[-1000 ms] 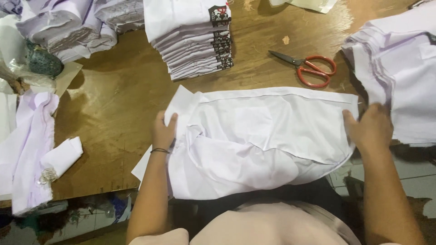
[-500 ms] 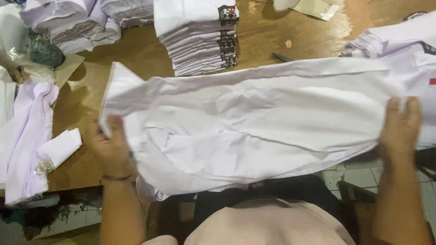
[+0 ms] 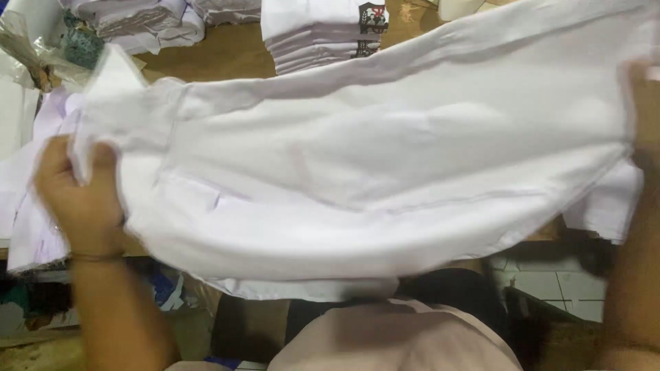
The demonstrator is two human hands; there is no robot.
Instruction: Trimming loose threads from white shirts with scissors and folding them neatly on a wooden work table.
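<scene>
A white garment (image 3: pixel 385 178) is hanging spread above the wooden table (image 3: pixel 213 58), hiding most of it. The left hand (image 3: pixel 79 196) is pinching one end tight; the right hand (image 3: pixel 646 103), seemingly gripping, is mostly cropped. Folded stack (image 3: pixel 320 31) behind.

The raised white shirt (image 3: pixel 385 178) hides most of the surface (image 3: pixel 206 58); the right hand (image 3: pixel 646 103) is cut off at the frame's right edge.

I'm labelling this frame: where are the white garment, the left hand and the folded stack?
white garment (image 3: pixel 385 172), head view, middle of the cloth.
left hand (image 3: pixel 79 196), head view, back of the hand.
folded stack (image 3: pixel 313 34), head view, top piece.
</scene>
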